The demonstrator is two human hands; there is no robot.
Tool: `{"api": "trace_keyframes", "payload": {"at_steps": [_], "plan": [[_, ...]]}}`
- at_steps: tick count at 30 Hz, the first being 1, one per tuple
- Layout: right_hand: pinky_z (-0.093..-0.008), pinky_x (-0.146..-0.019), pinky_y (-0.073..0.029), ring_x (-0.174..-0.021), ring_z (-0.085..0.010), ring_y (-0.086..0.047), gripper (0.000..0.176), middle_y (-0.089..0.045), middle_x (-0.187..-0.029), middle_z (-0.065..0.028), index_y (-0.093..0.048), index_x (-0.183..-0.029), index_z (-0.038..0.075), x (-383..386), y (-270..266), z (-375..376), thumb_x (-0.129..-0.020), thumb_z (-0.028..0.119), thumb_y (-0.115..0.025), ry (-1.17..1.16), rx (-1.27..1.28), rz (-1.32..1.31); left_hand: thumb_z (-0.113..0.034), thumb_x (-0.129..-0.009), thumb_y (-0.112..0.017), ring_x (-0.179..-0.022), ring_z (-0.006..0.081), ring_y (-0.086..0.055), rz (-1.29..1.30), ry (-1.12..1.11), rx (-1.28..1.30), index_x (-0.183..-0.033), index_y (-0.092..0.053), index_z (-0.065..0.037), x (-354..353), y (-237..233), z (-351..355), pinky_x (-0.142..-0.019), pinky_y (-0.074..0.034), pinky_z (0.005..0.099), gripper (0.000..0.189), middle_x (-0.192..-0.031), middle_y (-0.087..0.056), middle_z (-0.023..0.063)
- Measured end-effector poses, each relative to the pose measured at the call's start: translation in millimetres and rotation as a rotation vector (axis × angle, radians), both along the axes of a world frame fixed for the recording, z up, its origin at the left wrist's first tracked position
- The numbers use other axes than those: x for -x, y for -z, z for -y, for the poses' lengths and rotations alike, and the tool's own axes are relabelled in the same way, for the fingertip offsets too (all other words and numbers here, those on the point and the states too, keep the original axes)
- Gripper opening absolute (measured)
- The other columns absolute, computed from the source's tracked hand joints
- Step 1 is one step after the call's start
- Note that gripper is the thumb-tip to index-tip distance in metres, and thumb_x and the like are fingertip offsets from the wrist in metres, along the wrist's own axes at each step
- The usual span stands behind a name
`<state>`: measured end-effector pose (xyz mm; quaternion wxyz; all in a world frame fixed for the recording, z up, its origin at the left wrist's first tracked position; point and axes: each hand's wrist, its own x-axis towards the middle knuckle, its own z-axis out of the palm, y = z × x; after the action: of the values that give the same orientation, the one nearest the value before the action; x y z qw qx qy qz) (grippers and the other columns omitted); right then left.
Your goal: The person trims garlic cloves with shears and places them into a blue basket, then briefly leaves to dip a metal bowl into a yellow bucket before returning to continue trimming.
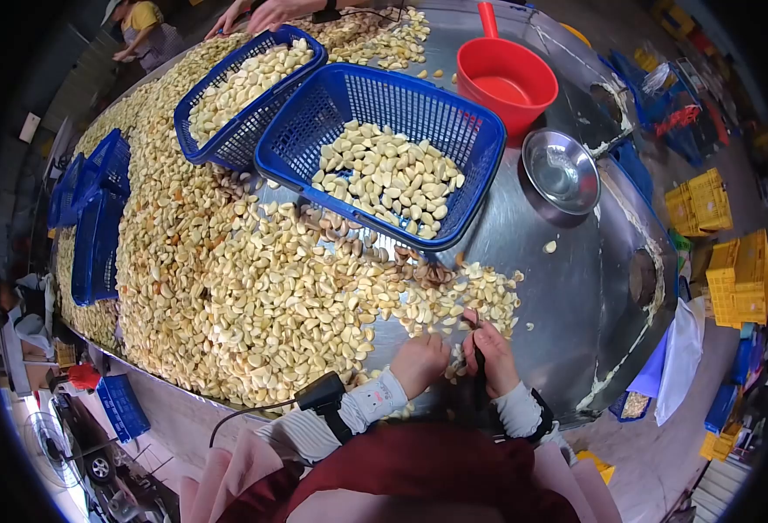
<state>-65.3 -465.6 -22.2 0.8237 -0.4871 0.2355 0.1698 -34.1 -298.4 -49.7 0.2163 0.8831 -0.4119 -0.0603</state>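
Observation:
My left hand (420, 362) is closed, its fingers curled just above the near edge of the pile. What it holds, if anything, is hidden. Close beside it, my right hand (494, 359) grips a small dark-handled knife (479, 356), which is partly covered by the fingers. Pale peeled garlic cloves (270, 305) lie in a wide heap in front of and left of both hands. A smaller group of cloves (488, 292) sits just beyond my right hand. Ahead stands a blue basket (379, 87), partly filled with cloves.
A second blue basket (194, 148) of cloves stands behind left, with several blue baskets (96, 248) at far left. A red dipper (508, 83) and a steel bowl (562, 172) rest on the metal table (567, 288). Another person's hands (270, 13) work at the far edge.

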Motion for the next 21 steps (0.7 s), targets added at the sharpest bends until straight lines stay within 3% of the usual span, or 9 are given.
{"api": "trace_keyframes", "payload": {"at_steps": [3,5,6,7,10,14,17,19,21], "plan": [[-0.0190,-0.047,-0.036,-0.050,-0.0058,-0.041,0.043,-0.050,-0.072,0.0000,-0.039,-0.138,0.005,4.3,-1.6,-3.6,-0.099,0.021,-0.040,-0.038,0.062,0.005,-0.008,-0.066,-0.066,-0.069,0.0251,-0.059,0.029,-0.154,0.006,-0.076,-0.058,-0.002,-4.5,-2.6,0.7,-0.060,-0.049,0.0355,0.015,-0.073,-0.055,0.0109],[-0.0171,-0.048,-0.033,-0.052,-0.0031,-0.040,0.046,-0.052,-0.076,0.0012,-0.035,-0.141,0.006,7.2,2.1,-7.9,-0.097,0.016,-0.042,-0.191,0.173,0.141,-0.003,-0.072,-0.067,-0.070,0.0214,-0.063,-0.431,-0.325,0.382,-0.090,-0.060,0.002,-18.8,-7.8,-12.9,-0.060,-0.049,0.0289,0.019,-0.077,-0.062,0.0120],[-0.0212,-0.054,-0.041,-0.058,-0.0081,-0.049,0.049,-0.059,-0.082,-0.0040,-0.034,-0.142,0.005,8.0,-2.6,-10.6,-0.094,0.012,-0.046,-0.280,0.293,0.154,-0.001,-0.082,-0.063,-0.076,0.0172,-0.065,-1.330,-0.514,0.756,-0.103,-0.059,0.002,-26.8,-11.0,-21.6,-0.063,-0.051,0.0240,0.022,-0.081,-0.065,0.0114],[-0.0212,-0.054,-0.041,-0.058,-0.0081,-0.049,0.049,-0.059,-0.082,-0.0040,-0.034,-0.142,0.005,8.7,-10.6,-16.7,-0.094,0.012,-0.046,-0.276,0.291,0.146,-0.003,-0.088,-0.059,-0.080,0.0149,-0.065,-1.655,-0.564,1.090,-0.106,-0.057,0.001,-30.3,-16.1,-28.7,-0.065,-0.052,0.0231,0.018,-0.084,-0.064,0.0076],[-0.0332,-0.079,-0.048,-0.085,-0.0223,-0.061,0.056,-0.064,-0.099,-0.0157,-0.031,-0.142,0.002,3.0,-19.0,-33.8,-0.091,0.010,-0.051,-0.331,0.634,0.536,-0.001,-0.089,-0.058,-0.078,0.0158,-0.063,-1.806,-0.640,1.313,-0.104,-0.059,0.002,-27.6,-33.7,-40.1,-0.073,-0.053,0.0237,0.015,-0.090,-0.065,0.0094],[-0.0281,-0.072,-0.047,-0.079,-0.0192,-0.061,0.056,-0.064,-0.097,-0.0115,-0.030,-0.143,0.003,-1.2,-24.6,-39.3,-0.092,0.011,-0.051,-0.383,0.678,0.537,-0.002,-0.091,-0.057,-0.083,0.0163,-0.063,-1.901,-0.574,1.472,-0.104,-0.059,0.001,-13.8,-30.8,-46.5,-0.077,-0.053,0.0253,0.014,-0.092,-0.064,0.0093],[-0.0242,-0.061,-0.045,-0.063,-0.0142,-0.056,0.057,-0.061,-0.086,-0.0061,-0.028,-0.144,0.005,1.4,-8.3,-34.8,-0.093,0.015,-0.050,-0.414,0.340,0.259,-0.004,-0.090,-0.057,-0.083,0.0176,-0.062,-1.923,-0.543,1.513,-0.104,-0.059,0.001,3.0,-21.2,-49.8,-0.076,-0.052,0.0269,0.014,-0.091,-0.063,0.0088],[-0.0217,-0.051,-0.041,-0.052,-0.0082,-0.046,0.057,-0.056,-0.077,-0.0022,-0.025,-0.146,0.007,2.7,0.7,-28.3,-0.095,0.019,-0.048,-0.207,-0.208,-0.050,-0.005,-0.089,-0.058,-0.082,0.0187,-0.061,-1.931,-0.518,1.522,-0.103,-0.058,0.001,7.4,-18.5,-54.4,-0.074,-0.051,0.0278,0.015,-0.089,-0.062,0.0084],[-0.0227,-0.046,-0.040,-0.050,-0.0079,-0.044,0.060,-0.053,-0.074,-0.0026,-0.018,-0.148,0.008,3.6,-1.8,-22.7,-0.095,0.019,-0.046,-0.231,-0.159,-0.059,0.000,-0.082,-0.059,-0.081,0.0224,-0.061,-2.020,-0.568,1.598,-0.101,-0.059,0.001,-0.5,-29.9,-60.1,-0.074,-0.051,0.0315,0.019,-0.095,-0.061,0.0098]]}}
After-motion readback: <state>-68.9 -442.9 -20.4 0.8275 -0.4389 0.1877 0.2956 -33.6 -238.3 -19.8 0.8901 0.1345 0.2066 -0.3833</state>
